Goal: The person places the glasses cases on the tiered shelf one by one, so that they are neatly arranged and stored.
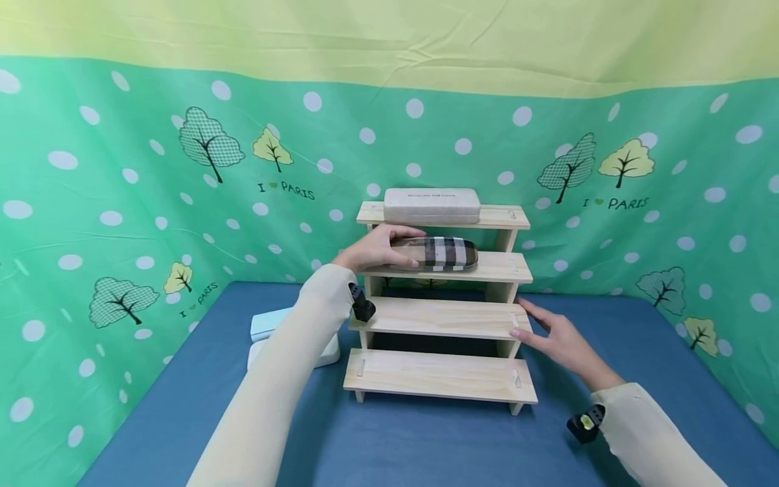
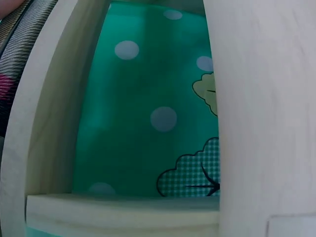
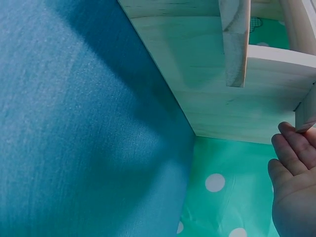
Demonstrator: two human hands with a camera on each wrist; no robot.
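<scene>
A tiered wooden display shelf point(image 1: 438, 375) stands on the blue surface. On its second tier from the top lies a plaid case point(image 1: 450, 253), elongated with rounded ends, like a glasses case. My left hand point(image 1: 380, 247) grips the case's left end, thumb in front and fingers over the top. The left wrist view catches only a strip of the case point(image 2: 19, 54) at its left edge. My right hand point(image 1: 562, 341) touches the right end of the tier below; in the right wrist view the fingers point(image 3: 294, 148) lie extended against that board end.
A pale box point(image 1: 432, 206) with printed lettering sits on the top tier. Left of the shelf, partly behind my left forearm, are a light blue box point(image 1: 268, 323) and a white rounded case point(image 1: 328, 352). A green dotted curtain point(image 1: 341, 145) hangs close behind.
</scene>
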